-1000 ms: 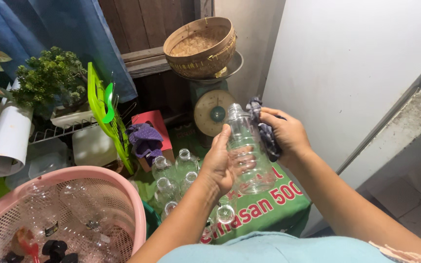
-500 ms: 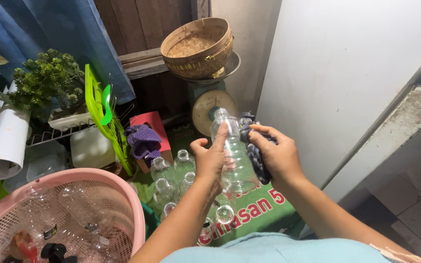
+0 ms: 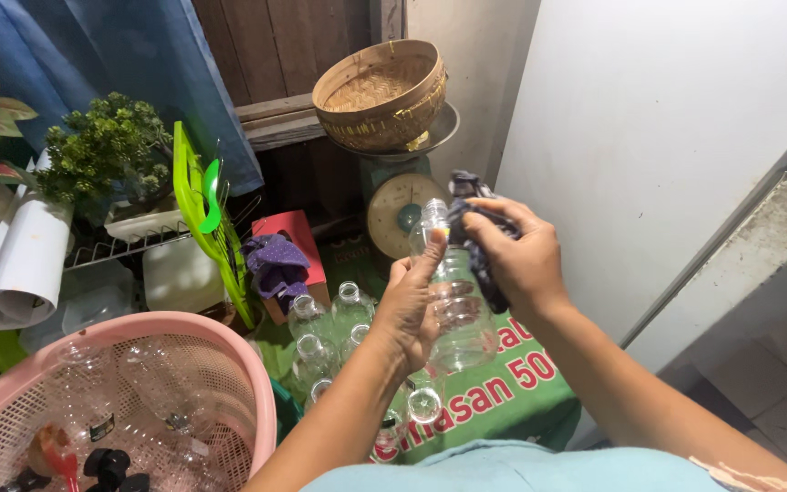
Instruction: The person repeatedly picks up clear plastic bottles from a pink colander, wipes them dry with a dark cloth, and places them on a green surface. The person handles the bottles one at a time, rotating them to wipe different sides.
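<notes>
My left hand (image 3: 409, 308) grips a clear plastic bottle (image 3: 455, 301) around its middle and holds it upright, mouth up, in front of me. My right hand (image 3: 523, 255) clutches a dark cloth (image 3: 475, 239) and presses it against the bottle's upper right side, near the neck. Below the hands, several more clear empty bottles (image 3: 328, 330) stand open-mouthed in a green box (image 3: 494, 394) with red lettering.
A pink mesh basket (image 3: 229, 364) at lower left holds clear bottles and dark caps. Behind stand a green scale (image 3: 401, 211) carrying a woven basket (image 3: 380, 96), a wire rack, a potted plant (image 3: 102, 155), a green plastic board and a white wall at right.
Both hands and the bottle have shifted slightly left and lower in view. The cloth hand has slid up toward the bottle's neck.
</notes>
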